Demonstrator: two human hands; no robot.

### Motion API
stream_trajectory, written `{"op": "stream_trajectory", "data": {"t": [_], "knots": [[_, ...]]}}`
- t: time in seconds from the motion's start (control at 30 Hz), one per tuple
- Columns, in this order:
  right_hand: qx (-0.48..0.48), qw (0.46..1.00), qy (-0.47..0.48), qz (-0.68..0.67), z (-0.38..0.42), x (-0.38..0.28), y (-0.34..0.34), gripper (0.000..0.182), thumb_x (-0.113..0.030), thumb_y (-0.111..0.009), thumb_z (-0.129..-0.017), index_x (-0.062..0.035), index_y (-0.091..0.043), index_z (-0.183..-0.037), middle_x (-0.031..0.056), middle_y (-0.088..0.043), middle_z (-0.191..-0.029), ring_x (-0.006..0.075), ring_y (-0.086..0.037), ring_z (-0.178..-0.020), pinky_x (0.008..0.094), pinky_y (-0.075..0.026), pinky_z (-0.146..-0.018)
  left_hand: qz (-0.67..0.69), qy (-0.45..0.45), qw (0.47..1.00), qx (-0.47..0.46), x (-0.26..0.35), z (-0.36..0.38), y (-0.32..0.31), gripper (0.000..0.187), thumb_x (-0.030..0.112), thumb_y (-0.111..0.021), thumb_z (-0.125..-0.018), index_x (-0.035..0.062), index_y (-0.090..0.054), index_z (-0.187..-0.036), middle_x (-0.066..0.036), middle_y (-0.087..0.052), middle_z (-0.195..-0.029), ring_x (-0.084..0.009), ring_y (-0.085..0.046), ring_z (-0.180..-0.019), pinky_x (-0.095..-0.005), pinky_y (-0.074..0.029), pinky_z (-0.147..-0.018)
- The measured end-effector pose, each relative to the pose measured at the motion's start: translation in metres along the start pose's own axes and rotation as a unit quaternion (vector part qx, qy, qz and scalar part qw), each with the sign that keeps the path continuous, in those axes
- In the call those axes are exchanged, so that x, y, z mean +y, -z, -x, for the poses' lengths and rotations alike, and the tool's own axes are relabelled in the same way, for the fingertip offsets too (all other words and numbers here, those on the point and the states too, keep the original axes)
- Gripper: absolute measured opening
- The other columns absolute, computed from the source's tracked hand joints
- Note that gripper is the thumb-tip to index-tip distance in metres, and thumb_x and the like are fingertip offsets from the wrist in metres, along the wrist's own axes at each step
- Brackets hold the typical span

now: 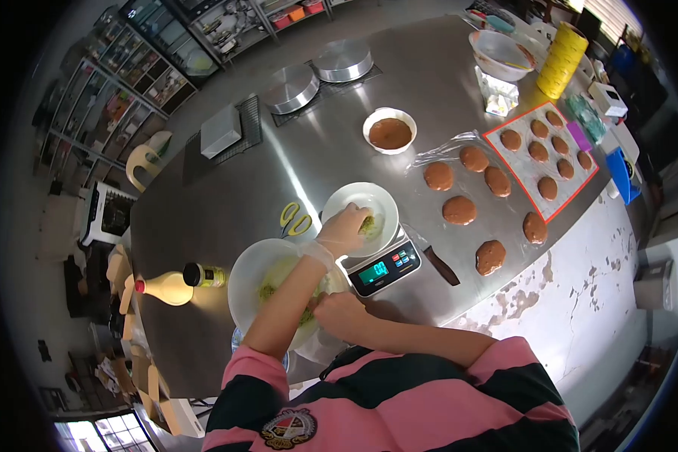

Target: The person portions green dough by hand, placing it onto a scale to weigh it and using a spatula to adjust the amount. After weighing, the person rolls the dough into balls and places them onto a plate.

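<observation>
My left hand [344,228], in a clear plastic glove, reaches across to a white plate [385,198]. Its fingers are closed around a pinch of green crumbly mixture [367,225] at the plate's surface. The plate rests on a digital kitchen scale [385,268], whose lit display appears to read zero. Close to my body, my right hand [345,315] is curled over the near-right rim of a large white mixing bowl [242,280]. More green shreds lie inside that bowl, partly hidden by my left forearm.
Yellow-handled scissors [294,220] lie beyond the bowl, and a dark-handled knife [441,266] beside the scale. A squeeze bottle [166,288] and a dark-lidded jar [203,276] are at left. Brown discs [459,210] sit on plastic film and a red-edged mat [505,157]. A bowl of brown mixture [390,133] stands behind.
</observation>
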State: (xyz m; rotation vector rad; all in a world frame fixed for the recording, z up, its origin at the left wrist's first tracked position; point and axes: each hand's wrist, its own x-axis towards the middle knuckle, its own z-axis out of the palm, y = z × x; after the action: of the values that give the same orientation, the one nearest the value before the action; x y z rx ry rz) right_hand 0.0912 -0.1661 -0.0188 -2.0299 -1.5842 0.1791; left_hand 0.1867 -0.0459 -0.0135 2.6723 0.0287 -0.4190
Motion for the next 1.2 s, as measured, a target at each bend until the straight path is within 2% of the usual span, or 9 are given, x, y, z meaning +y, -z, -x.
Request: {"op": "stream_trajectory", "data": {"t": [0.13, 0.2, 0.3, 0.37, 0.5, 0.83, 1.0, 1.1, 1.2], "knots": [[0.001, 0.999, -0.008, -0.041, 0.0, 0.002, 0.002, 0.014, -0.009, -0.058, -0.069, 0.0002, -0.062, -0.079, 0.0144, -0.062, -0.072, 0.0262, -0.064, -0.061, 0.0343, -0.052, -0.052, 0.046, -0.02, 0.999, 0.015, -0.003, 0.004, 0.002, 0.05, 0.007, -0.055, -0.073, 0.0066, -0.049, -0.123, -0.019, -0.05, -0.118, -0.0329, -0.052, -0.109, -0.0386, -0.042, -0.093], [0.005, 0.999, -0.014, -0.053, 0.0, 0.002, 0.002, 0.014, -0.009, -0.058, -0.069, 0.0001, -0.062, -0.079, 0.0147, -0.062, -0.072, 0.0267, -0.065, -0.062, 0.0347, -0.052, -0.052, 0.124, -0.066, 0.988, 0.065, -0.007, 0.013, 0.013, 0.055, 0.003, -0.053, -0.072, 0.0075, -0.047, -0.127, -0.016, -0.05, -0.121, -0.0299, -0.05, -0.112, -0.0353, -0.038, -0.098], [-0.004, 0.998, -0.02, -0.055, -0.002, 0.002, 0.005, 0.012, -0.008, -0.057, -0.07, -0.0003, -0.062, -0.077, 0.0145, -0.062, -0.072, 0.0269, -0.065, -0.062, 0.0352, -0.052, -0.053, 0.201, -0.038, 0.977, 0.059, -0.011, 0.024, 0.031, 0.061, -0.004, -0.051, -0.072, 0.0094, -0.044, -0.13, -0.014, -0.048, -0.127, -0.0251, -0.047, -0.118, -0.0324, -0.036, -0.099], [-0.032, 0.998, -0.014, -0.05, -0.004, 0.003, 0.004, 0.022, -0.009, -0.055, -0.074, 0.0019, -0.059, -0.093, 0.0137, -0.062, -0.074, 0.0276, -0.065, -0.063, 0.0356, -0.052, -0.05, 0.217, -0.038, 0.972, 0.076, -0.018, 0.028, 0.034, 0.058, -0.003, -0.051, -0.072, 0.0086, -0.045, -0.129, -0.013, -0.05, -0.126, -0.0256, -0.048, -0.117, -0.033, -0.036, -0.1], [-0.032, 0.998, -0.005, -0.045, -0.005, 0.002, 0.007, 0.023, -0.009, -0.055, -0.074, 0.0021, -0.059, -0.094, 0.0137, -0.062, -0.074, 0.0275, -0.065, -0.063, 0.0355, -0.052, -0.05, 0.283, -0.028, 0.955, 0.078, -0.018, 0.034, 0.039, 0.055, -0.001, -0.051, -0.074, 0.008, -0.046, -0.128, -0.013, -0.052, -0.125, -0.0258, -0.05, -0.116, -0.0333, -0.037, -0.099], [-0.021, 0.999, -0.012, -0.03, -0.005, 0.005, 0.005, 0.022, -0.01, -0.055, -0.075, 0.0001, -0.06, -0.093, 0.0123, -0.062, -0.07, 0.0269, -0.064, -0.059, 0.0352, -0.051, -0.048, 0.184, -0.038, 0.977, 0.097, -0.016, 0.029, 0.026, 0.053, 0.0, -0.054, -0.073, 0.0074, -0.048, -0.125, -0.015, -0.052, -0.122, -0.0279, -0.052, -0.111, -0.0341, -0.04, -0.096], [-0.026, 0.998, -0.019, -0.052, -0.005, 0.006, 0.01, 0.023, -0.01, -0.056, -0.073, -0.0008, -0.06, -0.094, 0.0133, -0.062, -0.073, 0.0279, -0.064, -0.06, 0.0365, -0.052, -0.049, 0.119, -0.049, 0.99, 0.062, -0.011, 0.025, 0.027, 0.05, 0.002, -0.054, -0.074, 0.0074, -0.05, -0.123, -0.017, -0.053, -0.118, -0.0317, -0.052, -0.11, -0.0348, -0.04, -0.095], [-0.069, 0.994, -0.062, -0.062, -0.008, 0.009, 0.022, 0.013, -0.007, -0.058, -0.071, -0.0014, -0.062, -0.082, 0.0169, -0.063, -0.078, 0.0293, -0.066, -0.069, 0.0382, -0.053, -0.058, 0.132, -0.046, 0.986, 0.093, -0.019, 0.04, 0.048, 0.046, 0.006, -0.054, -0.076, 0.0056, -0.051, -0.122, -0.017, -0.055, -0.117, -0.0323, -0.052, -0.109, -0.0351, -0.04, -0.095], [-0.072, 0.993, -0.086, -0.038, -0.012, 0.015, 0.023, 0.013, -0.008, -0.058, -0.071, -0.0017, -0.062, -0.082, 0.0158, -0.062, -0.076, 0.0297, -0.065, -0.068, 0.0391, -0.053, -0.058, 0.173, 0.027, 0.977, 0.119, -0.03, 0.075, 0.074, 0.042, 0.009, -0.054, -0.078, 0.004, -0.053, -0.119, -0.018, -0.057, -0.115, -0.0321, -0.055, -0.106, -0.0352, -0.042, -0.093]]}}
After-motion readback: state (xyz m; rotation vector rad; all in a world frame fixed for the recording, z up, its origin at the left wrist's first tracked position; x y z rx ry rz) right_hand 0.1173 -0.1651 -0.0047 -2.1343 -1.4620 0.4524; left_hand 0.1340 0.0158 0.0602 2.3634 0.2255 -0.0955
